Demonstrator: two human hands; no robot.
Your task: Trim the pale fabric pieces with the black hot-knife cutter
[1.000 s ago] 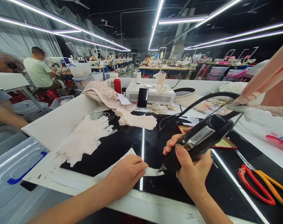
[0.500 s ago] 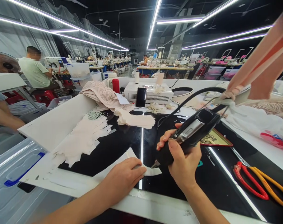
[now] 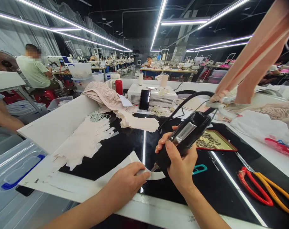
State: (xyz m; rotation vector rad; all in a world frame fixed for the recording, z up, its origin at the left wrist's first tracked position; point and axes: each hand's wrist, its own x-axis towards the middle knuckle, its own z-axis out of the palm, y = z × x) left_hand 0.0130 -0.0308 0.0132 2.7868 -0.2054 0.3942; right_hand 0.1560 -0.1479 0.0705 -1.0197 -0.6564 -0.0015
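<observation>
Two bare hands are working over the glossy black desk [image 3: 211, 197] in the head view, so take the tool's pointed tip as the middle of the clock. The right hand [image 3: 180, 159], at about 4, has its grip closed around a chunky black handheld tool [image 3: 182, 135], which tilts so its back end leans up toward 2 and its tip comes down at the edge of a pale fabric piece [image 3: 157, 176]. Can't say for sure if the tip actually touches it.

That fabric piece lies on the desk, mostly under the left hand [image 3: 129, 176], which sits at about 9 with its fingers bent down over it, fingertips just beside the tip. Honestly can't tell if that grip is pinching the cloth or only pressing on it.

Around that: a messy spread of pale cut pieces [image 3: 84, 140] between 9 and 10, a neater stack of them [image 3: 138, 121] at 11, and a dark phone [image 3: 144, 99] propped upright near 12 against a white vented box [image 3: 164, 97]. A teal plastic thing [image 3: 199, 169] lies at 3, scissors with one red and one orange handle [image 3: 256, 187] farther out just past 3, and a yellowish tray [image 3: 226, 141] of small bits between 2 and 3. A pink cloth strip [image 3: 251, 57] hangs down from around 2, knotted by the tool's back end. Way off at 10, a person in a light green shirt [image 3: 31, 70] sits by a sewing machine [image 3: 57, 62].
</observation>
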